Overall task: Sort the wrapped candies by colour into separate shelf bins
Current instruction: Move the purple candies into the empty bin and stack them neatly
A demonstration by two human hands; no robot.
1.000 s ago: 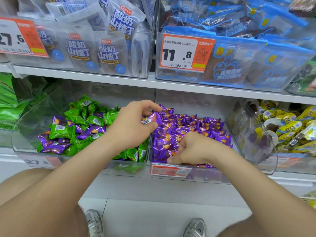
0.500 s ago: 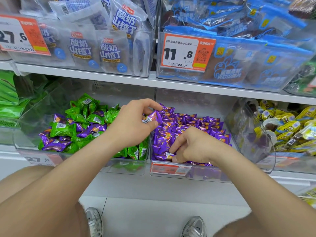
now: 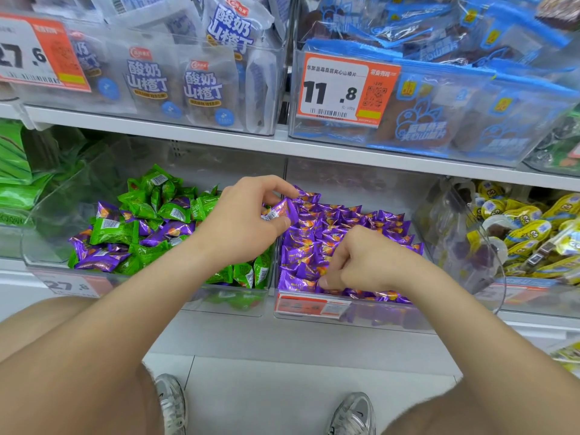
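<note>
Left hand (image 3: 238,227): thumb and fingers pinch one purple candy (image 3: 281,211), still held at the divider, unreleased.
To its left: mixed bin (image 3: 40,246), purple strays (image 3: 100,255) remaining among green.
To its right: purple bin (image 3: 376,318).
Right hand (image 3: 361,262): fingers curled down, now tucked into the front row; grip unclear.

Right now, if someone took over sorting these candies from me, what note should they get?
Left hand pinches one purple candy above the divide between the two bins.
Right hand curls among candies at the front of the purple bin; a pinch can't be confirmed.
Done: that bin looks all purple.
Left: the mixed bin holds green candies with several purple strays to move across.
</note>
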